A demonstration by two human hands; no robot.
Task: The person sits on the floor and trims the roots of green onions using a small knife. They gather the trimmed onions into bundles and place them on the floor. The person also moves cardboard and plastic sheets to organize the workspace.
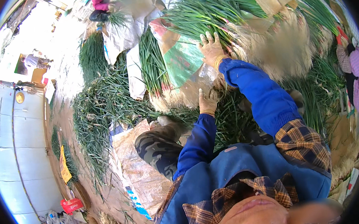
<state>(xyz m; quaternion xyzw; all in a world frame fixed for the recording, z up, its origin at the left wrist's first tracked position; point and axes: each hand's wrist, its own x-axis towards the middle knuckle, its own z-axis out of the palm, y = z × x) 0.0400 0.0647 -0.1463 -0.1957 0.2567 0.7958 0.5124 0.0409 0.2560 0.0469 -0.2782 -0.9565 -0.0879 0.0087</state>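
Observation:
My right hand, in a pale glove, reaches up and rests with its fingers spread at the edge of a large pile of spring onions, beside their pinkish stems. My left hand, gloved too, lies lower with fingers apart, against a clear and green plastic sheet. That sheet partly covers another row of spring onions with pale roots towards me. Neither hand is closed round anything. A thick mass of pale roots spreads to the right of my right hand.
Loose green leaves cover the ground to the left and round my boots. A woven sack lies beside my camouflage-clad leg. One co-worker's magenta sleeve shows at the top; another co-worker handles onions at the right edge.

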